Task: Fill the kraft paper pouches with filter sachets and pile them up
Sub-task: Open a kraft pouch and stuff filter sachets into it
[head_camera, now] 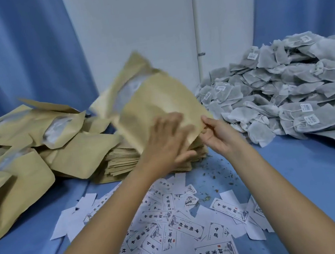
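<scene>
A kraft paper pouch [153,98] with a clear window is lifted and tilted above a flat stack of empty pouches [123,160] in the middle. My right hand [214,134] pinches the lifted pouch at its lower right corner. My left hand [167,142] lies blurred against the pouch's lower face, fingers spread. A loose heap of filled pouches [32,145] spreads at the left. A big mound of grey filter sachets [294,96] with strings and small tags fills the right side.
White printed paper labels [178,224] lie scattered on the blue cloth [304,181] near me, under my forearms. Dry herb crumbs [219,175] dot the cloth by the stack. Blue curtains and a white wall panel close off the back.
</scene>
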Available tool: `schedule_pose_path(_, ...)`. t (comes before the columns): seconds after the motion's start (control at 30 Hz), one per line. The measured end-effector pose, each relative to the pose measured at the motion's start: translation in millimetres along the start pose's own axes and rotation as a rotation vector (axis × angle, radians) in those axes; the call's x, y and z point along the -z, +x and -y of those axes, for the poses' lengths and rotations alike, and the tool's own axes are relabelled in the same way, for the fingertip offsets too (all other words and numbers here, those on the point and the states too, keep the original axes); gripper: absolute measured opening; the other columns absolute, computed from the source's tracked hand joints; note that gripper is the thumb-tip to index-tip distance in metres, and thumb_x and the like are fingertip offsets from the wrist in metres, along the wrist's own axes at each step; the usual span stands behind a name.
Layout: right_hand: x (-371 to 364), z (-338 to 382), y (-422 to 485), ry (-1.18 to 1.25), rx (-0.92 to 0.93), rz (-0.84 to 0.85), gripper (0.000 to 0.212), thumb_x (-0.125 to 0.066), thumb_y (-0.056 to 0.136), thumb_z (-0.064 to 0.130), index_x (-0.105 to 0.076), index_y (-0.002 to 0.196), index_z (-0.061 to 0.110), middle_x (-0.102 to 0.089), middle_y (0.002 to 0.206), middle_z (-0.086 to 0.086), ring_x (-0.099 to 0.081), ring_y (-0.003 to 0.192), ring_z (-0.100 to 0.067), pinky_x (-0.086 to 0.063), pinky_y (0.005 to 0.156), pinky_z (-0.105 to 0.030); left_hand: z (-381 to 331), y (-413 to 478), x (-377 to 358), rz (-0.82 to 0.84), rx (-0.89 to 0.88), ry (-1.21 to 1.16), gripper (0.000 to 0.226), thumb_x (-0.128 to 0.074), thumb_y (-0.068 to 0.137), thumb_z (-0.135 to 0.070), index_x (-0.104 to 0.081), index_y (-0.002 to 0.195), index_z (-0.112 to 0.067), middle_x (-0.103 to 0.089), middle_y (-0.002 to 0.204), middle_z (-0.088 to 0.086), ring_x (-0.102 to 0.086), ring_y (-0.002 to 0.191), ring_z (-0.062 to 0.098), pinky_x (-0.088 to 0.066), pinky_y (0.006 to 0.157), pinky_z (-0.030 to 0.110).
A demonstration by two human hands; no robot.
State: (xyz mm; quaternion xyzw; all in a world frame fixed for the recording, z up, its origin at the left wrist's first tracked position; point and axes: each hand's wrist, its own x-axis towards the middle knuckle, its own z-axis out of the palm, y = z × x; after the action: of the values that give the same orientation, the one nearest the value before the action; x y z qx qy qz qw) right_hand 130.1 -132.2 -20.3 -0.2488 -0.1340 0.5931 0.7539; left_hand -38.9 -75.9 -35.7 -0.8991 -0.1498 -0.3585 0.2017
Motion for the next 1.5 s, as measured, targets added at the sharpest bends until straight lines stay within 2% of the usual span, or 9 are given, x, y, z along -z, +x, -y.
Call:
schedule_pose_path(0.07,8,-6,6,0.217,0.010,-0.031,0.022,-0.035,0.103,0.006,-0.055,0.100,-0.001,-0.064,0.106,-0.009,-0.060,0.106,-0.022,-0.046,0.101,-0.030,4,-20,0,0.014,0.552,-0.242,0.077,-0.049,0.083,-0.063,-0.036,0.142,-0.015,-0.023,0.148,0.016,-0.016,0.138,0.026,-0.014,0.113,0.053)
schedule_pose_path(0.17,29,-23,8,0.207,0.039,-0.131,0.024,-0.032,0.104,0.006,-0.052,0.094,0.001,-0.059,0.108,-0.012,-0.056,0.111,-0.025,-0.046,0.100,-0.034,1,-44,-6,0.008,1.283,-1.008,0.084,-0.052,0.089,-0.056,-0.014,0.152,-0.015,-0.021,0.156,0.012,-0.029,0.140,0.028,-0.028,0.112,0.048)
schedule_pose_path(0.33,66,-47,12,0.173,0.058,-0.199,0.022,-0.032,0.104,0.003,-0.054,0.100,-0.001,-0.054,0.135,-0.017,-0.048,0.131,-0.028,-0.038,0.110,-0.042,-12,-59,-26,-0.200,1.651,-1.843,0.038,-0.060,0.092,-0.015,-0.054,0.124,0.003,-0.063,0.122,0.019,-0.063,0.104,0.025,-0.052,0.084,0.029)
schedule_pose_path(0.47,81,-49,14,-0.124,0.133,-0.286,0.012,-0.045,0.099,0.003,-0.057,0.096,0.001,-0.065,0.098,-0.012,-0.070,0.078,-0.017,-0.060,0.066,-0.029,-19,-63,-32,0.025,1.608,-1.952,0.037,-0.069,0.083,-0.006,-0.056,0.117,0.001,-0.072,0.099,0.014,-0.069,0.089,0.027,-0.059,0.068,0.036)
schedule_pose_path(0.63,96,-44,14,-0.457,0.210,-0.493,0.014,-0.066,0.088,0.006,-0.058,0.075,0.006,-0.056,0.072,-0.006,-0.048,0.054,-0.013,-0.043,0.045,-0.017,-27,-77,-42,-0.048,1.573,-1.700,0.032,-0.070,0.079,0.008,-0.060,0.108,-0.003,-0.074,0.093,0.012,-0.073,0.079,0.026,-0.058,0.061,0.028)
schedule_pose_path(1.03,98,-57,15,-0.495,0.196,-0.440,0.015,-0.068,0.086,0.005,-0.059,0.074,0.005,-0.062,0.070,-0.004,-0.056,0.054,-0.013,-0.048,0.052,-0.021,-22,-78,-43,-0.102,1.563,-1.626,0.029,-0.068,0.078,0.013,-0.063,0.100,-0.004,-0.073,0.093,0.012,-0.072,0.073,0.021,-0.056,0.057,0.021)
schedule_pose_path(1.17,101,-59,14,-0.553,0.229,-0.476,0.015,-0.071,0.083,0.004,-0.059,0.083,-0.005,-0.064,0.081,-0.010,-0.061,0.070,-0.021,-0.050,0.074,-0.031,-24,-78,-44,-0.098,1.557,-1.629,0.027,-0.068,0.078,0.014,-0.063,0.098,-0.003,-0.073,0.090,0.011,-0.071,0.069,0.022,-0.056,0.055,0.021)
schedule_pose_path(1.33,99,-65,9,-0.509,0.173,-0.397,0.024,-0.073,0.083,0.006,-0.057,0.066,0.003,-0.066,0.067,-0.008,-0.061,0.057,-0.020,-0.050,0.056,-0.025,-26,-77,-46,-0.122,1.547,-1.603,0.026,-0.069,0.078,0.013,-0.064,0.097,-0.003,-0.074,0.087,0.009,-0.072,0.071,0.021,-0.056,0.057,0.022)
schedule_pose_path(1.5,96,-69,8,-0.557,0.212,-0.427,0.024,-0.074,0.080,0.004,-0.058,0.062,0.006,-0.065,0.064,-0.006,-0.059,0.061,-0.019,-0.051,0.065,-0.026,-27,-78,-47,-0.121,1.534,-1.603,0.027,-0.068,0.079,0.013,-0.063,0.098,-0.005,-0.074,0.086,0.007,-0.071,0.068,0.022,-0.055,0.056,0.021)
